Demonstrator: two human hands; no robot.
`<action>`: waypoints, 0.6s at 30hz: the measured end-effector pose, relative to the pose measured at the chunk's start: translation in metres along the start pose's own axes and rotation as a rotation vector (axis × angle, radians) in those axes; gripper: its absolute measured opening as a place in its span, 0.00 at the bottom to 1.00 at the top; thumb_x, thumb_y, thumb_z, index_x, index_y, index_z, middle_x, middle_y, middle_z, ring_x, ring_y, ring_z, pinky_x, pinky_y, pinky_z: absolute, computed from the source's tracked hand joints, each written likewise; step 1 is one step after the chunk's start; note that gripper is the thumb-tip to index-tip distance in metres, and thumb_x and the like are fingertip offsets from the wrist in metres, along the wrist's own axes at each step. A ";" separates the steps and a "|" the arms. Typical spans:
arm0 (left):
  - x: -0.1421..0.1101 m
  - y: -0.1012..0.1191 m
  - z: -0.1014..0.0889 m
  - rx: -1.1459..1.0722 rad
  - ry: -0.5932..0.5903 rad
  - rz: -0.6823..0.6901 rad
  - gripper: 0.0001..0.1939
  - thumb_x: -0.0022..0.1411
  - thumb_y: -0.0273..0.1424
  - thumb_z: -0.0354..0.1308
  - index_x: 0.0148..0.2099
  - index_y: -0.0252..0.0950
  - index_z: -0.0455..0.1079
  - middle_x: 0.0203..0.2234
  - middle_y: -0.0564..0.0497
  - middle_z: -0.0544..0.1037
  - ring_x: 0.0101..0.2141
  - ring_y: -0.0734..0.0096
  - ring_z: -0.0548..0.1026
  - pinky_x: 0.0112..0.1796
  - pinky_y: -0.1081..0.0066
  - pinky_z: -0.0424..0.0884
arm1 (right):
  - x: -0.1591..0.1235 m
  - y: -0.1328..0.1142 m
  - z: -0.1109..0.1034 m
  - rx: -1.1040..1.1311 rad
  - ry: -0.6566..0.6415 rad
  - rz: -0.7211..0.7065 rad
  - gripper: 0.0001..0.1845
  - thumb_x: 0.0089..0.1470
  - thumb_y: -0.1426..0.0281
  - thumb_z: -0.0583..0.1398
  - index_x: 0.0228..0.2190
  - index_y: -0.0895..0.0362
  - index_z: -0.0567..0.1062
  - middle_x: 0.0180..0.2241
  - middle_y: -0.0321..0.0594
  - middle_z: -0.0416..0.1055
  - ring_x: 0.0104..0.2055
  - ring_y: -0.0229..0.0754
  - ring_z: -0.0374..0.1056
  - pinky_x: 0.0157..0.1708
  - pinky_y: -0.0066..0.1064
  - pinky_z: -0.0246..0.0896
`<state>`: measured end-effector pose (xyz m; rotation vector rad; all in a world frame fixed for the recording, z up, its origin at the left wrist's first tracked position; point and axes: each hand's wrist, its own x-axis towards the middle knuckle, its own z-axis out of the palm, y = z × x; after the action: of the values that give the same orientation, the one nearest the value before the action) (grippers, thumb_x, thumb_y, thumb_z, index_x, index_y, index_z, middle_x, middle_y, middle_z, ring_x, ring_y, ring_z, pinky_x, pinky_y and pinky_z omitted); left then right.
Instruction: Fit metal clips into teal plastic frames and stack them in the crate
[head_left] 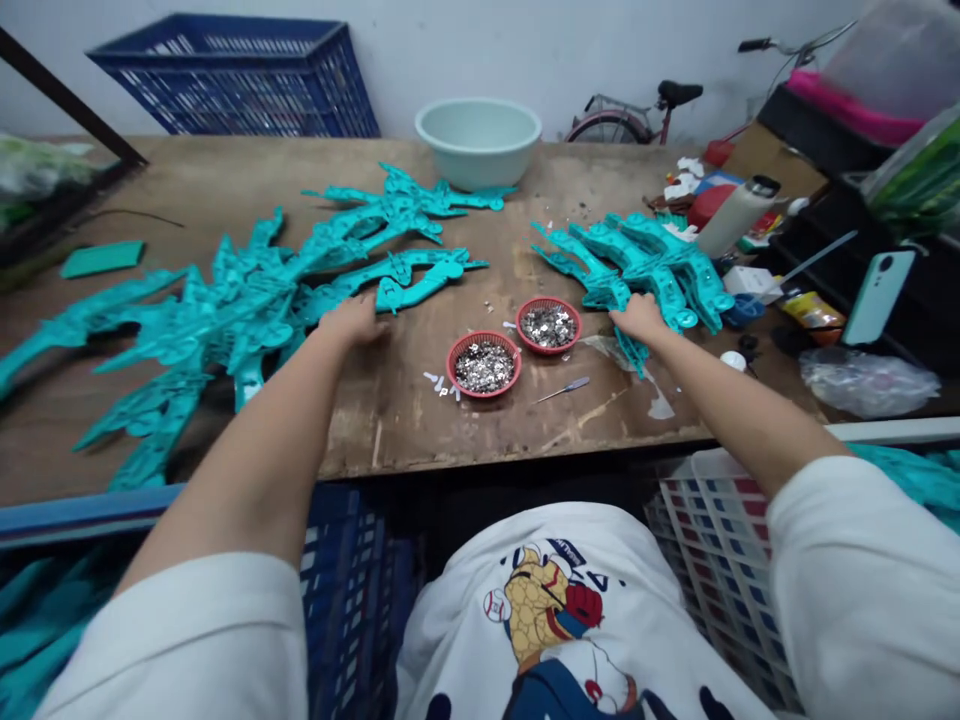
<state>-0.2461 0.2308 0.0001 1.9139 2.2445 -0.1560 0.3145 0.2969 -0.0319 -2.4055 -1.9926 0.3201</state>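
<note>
My left hand is at the near right edge of a large heap of teal plastic parts, its fingers closed on the end of one curved part. On the other side, my right hand grips a teal part at the near end of a smaller pile. Its fingertips are partly hidden. Between the hands stand two small red baskets, one nearer and one farther, both filled with small shiny metal pieces. A thin screwdriver-like tool lies in front of them.
A pale green basin stands at the back of the wooden table. A blue crate is behind it. At the right are a bottle, a phone, and a plastic bag. A teal block lies far left.
</note>
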 end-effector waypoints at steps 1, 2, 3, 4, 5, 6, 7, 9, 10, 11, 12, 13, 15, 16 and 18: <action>0.001 -0.008 0.004 0.000 -0.013 -0.034 0.48 0.81 0.46 0.67 0.90 0.23 0.65 0.87 0.18 0.71 0.83 0.19 0.72 0.80 0.31 0.74 | 0.000 -0.001 0.002 -0.004 -0.011 -0.003 0.38 0.82 0.64 0.64 0.78 0.80 0.77 0.78 0.83 0.72 0.81 0.73 0.75 0.83 0.51 0.68; 0.001 -0.014 0.009 -0.001 -0.024 -0.066 0.52 0.82 0.53 0.67 0.91 0.23 0.64 0.89 0.18 0.68 0.85 0.17 0.69 0.81 0.29 0.72 | 0.000 -0.001 0.004 -0.009 -0.023 -0.006 0.38 0.82 0.63 0.65 0.78 0.79 0.77 0.79 0.83 0.71 0.81 0.72 0.75 0.83 0.50 0.69; 0.001 -0.018 0.013 -0.002 -0.030 -0.094 0.56 0.82 0.60 0.66 0.92 0.24 0.63 0.91 0.17 0.64 0.87 0.13 0.65 0.81 0.27 0.70 | 0.000 -0.001 0.006 -0.013 -0.035 -0.007 0.38 0.82 0.63 0.65 0.79 0.78 0.76 0.80 0.82 0.70 0.80 0.71 0.75 0.83 0.49 0.69; 0.000 -0.020 0.016 -0.005 -0.030 -0.108 0.61 0.80 0.67 0.64 0.93 0.25 0.62 0.92 0.17 0.61 0.87 0.09 0.63 0.81 0.23 0.68 | 0.000 -0.002 0.007 -0.018 -0.045 -0.008 0.39 0.83 0.63 0.65 0.80 0.78 0.75 0.80 0.82 0.70 0.81 0.71 0.75 0.83 0.49 0.69; 0.000 -0.022 0.019 -0.008 -0.030 -0.114 0.65 0.78 0.72 0.63 0.93 0.25 0.62 0.92 0.15 0.59 0.87 0.05 0.61 0.81 0.20 0.67 | 0.000 -0.001 0.008 -0.024 -0.053 -0.010 0.39 0.83 0.64 0.64 0.81 0.78 0.74 0.80 0.82 0.70 0.81 0.70 0.75 0.83 0.48 0.68; 0.001 -0.023 0.021 -0.012 -0.031 -0.115 0.67 0.77 0.75 0.62 0.93 0.25 0.62 0.92 0.14 0.58 0.87 0.01 0.60 0.81 0.17 0.65 | 0.000 -0.001 0.008 -0.029 -0.058 -0.012 0.39 0.83 0.64 0.63 0.81 0.79 0.73 0.80 0.82 0.69 0.82 0.70 0.74 0.83 0.47 0.68; 0.002 -0.024 0.022 -0.016 -0.033 -0.113 0.66 0.77 0.74 0.62 0.92 0.25 0.64 0.91 0.13 0.58 0.87 0.00 0.59 0.81 0.16 0.63 | -0.001 -0.001 0.008 -0.034 -0.063 -0.016 0.39 0.84 0.64 0.62 0.82 0.79 0.72 0.80 0.82 0.69 0.83 0.69 0.73 0.83 0.46 0.67; 0.003 -0.025 0.023 -0.025 -0.031 -0.101 0.58 0.81 0.68 0.61 0.89 0.25 0.68 0.90 0.12 0.60 0.87 0.01 0.59 0.82 0.15 0.61 | -0.003 0.001 0.007 -0.043 -0.078 -0.022 0.39 0.85 0.65 0.61 0.81 0.80 0.71 0.80 0.83 0.69 0.83 0.68 0.72 0.82 0.44 0.68; 0.004 -0.024 0.023 -0.033 -0.027 -0.093 0.53 0.83 0.63 0.61 0.88 0.25 0.70 0.89 0.13 0.63 0.87 0.04 0.59 0.82 0.17 0.61 | -0.004 0.001 0.005 -0.045 -0.089 -0.024 0.38 0.85 0.65 0.61 0.81 0.80 0.72 0.80 0.83 0.70 0.84 0.68 0.73 0.81 0.43 0.68; 0.004 -0.023 0.022 -0.043 -0.021 -0.085 0.48 0.84 0.58 0.62 0.86 0.26 0.72 0.88 0.13 0.66 0.87 0.07 0.61 0.82 0.19 0.62 | -0.006 0.001 0.004 -0.046 -0.100 -0.024 0.37 0.85 0.65 0.60 0.80 0.80 0.73 0.79 0.83 0.72 0.83 0.68 0.73 0.80 0.43 0.69; 0.003 -0.022 0.021 -0.056 -0.012 -0.079 0.43 0.84 0.53 0.63 0.84 0.26 0.73 0.86 0.14 0.69 0.86 0.11 0.64 0.82 0.21 0.64 | -0.008 0.001 0.003 -0.046 -0.108 -0.025 0.36 0.85 0.65 0.61 0.80 0.79 0.74 0.78 0.82 0.73 0.83 0.68 0.74 0.80 0.43 0.69; 0.002 -0.019 0.019 -0.072 0.003 -0.072 0.40 0.83 0.49 0.63 0.82 0.25 0.74 0.84 0.14 0.73 0.85 0.14 0.68 0.82 0.25 0.65 | -0.010 0.000 0.001 -0.043 -0.112 -0.024 0.36 0.85 0.64 0.61 0.80 0.78 0.74 0.77 0.81 0.75 0.83 0.68 0.74 0.80 0.44 0.70; -0.002 -0.013 0.012 -0.115 0.052 -0.061 0.34 0.82 0.40 0.64 0.79 0.24 0.76 0.81 0.15 0.78 0.82 0.21 0.74 0.83 0.33 0.68 | -0.017 -0.005 -0.003 -0.037 -0.105 -0.017 0.40 0.87 0.59 0.63 0.81 0.78 0.72 0.77 0.83 0.75 0.83 0.70 0.75 0.80 0.47 0.70; -0.004 -0.010 0.006 -0.142 0.090 -0.056 0.33 0.81 0.37 0.63 0.78 0.23 0.76 0.79 0.16 0.79 0.81 0.24 0.76 0.83 0.37 0.69 | -0.022 -0.008 -0.006 -0.034 -0.094 -0.012 0.44 0.87 0.56 0.63 0.83 0.79 0.69 0.79 0.86 0.73 0.83 0.72 0.75 0.81 0.49 0.70; -0.009 -0.004 -0.010 -0.210 0.203 -0.056 0.32 0.82 0.34 0.59 0.79 0.21 0.74 0.78 0.17 0.80 0.81 0.30 0.77 0.82 0.43 0.71 | -0.035 -0.015 -0.015 -0.033 -0.070 -0.015 0.52 0.87 0.51 0.65 0.87 0.80 0.62 0.81 0.90 0.68 0.85 0.76 0.72 0.82 0.53 0.70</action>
<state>-0.2492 0.2233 0.0119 1.8290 2.3336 0.2678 0.2962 0.2680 -0.0102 -2.4302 -2.0593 0.3790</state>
